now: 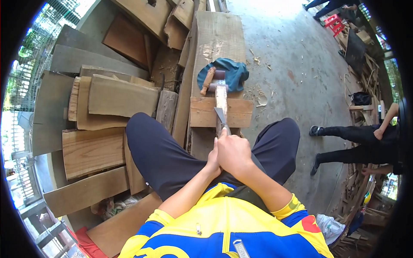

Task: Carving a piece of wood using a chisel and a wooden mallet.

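Gripping narrow grey metal-bladed tool (220,116) in closed right hand (234,151), pointing far; curling left hand (213,159) close alongside, cannot tell around what.

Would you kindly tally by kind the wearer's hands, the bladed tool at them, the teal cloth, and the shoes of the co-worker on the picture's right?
Hands, left hand and right hand: 2
Bladed tool: 1
Teal cloth: 1
Co-worker's shoes: 2
Total: 6

The bladed tool (220,115) bars straight ahead and stacked boards (122,96) the left, leaving passage over the floor (297,81) at right.
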Tool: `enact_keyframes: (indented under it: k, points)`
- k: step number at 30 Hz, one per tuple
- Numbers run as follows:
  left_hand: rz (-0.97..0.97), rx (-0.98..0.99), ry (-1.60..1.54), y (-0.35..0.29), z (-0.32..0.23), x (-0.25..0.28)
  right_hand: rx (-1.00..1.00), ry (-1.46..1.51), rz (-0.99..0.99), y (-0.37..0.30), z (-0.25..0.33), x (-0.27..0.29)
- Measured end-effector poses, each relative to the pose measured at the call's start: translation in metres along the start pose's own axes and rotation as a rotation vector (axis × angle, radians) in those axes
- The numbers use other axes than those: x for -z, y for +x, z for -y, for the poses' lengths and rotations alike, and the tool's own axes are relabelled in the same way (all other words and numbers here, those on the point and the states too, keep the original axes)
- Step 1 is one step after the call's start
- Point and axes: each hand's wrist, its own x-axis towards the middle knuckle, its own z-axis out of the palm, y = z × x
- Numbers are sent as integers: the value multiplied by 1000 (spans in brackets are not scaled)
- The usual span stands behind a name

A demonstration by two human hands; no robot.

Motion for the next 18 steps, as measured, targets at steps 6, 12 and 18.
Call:
enact_keyframes:
  k: [6, 12, 18]
  points:
    - [-44, 49, 181, -19, -21, 4, -93, 516, -259, -2, -62, 9]
    - [175, 129, 331, -23, -15, 8, -426, 1275, -162, 9, -46, -80]
    - [34, -128, 1245, -2, 2, 25, -334, 1374, -244, 7, -29, -71]
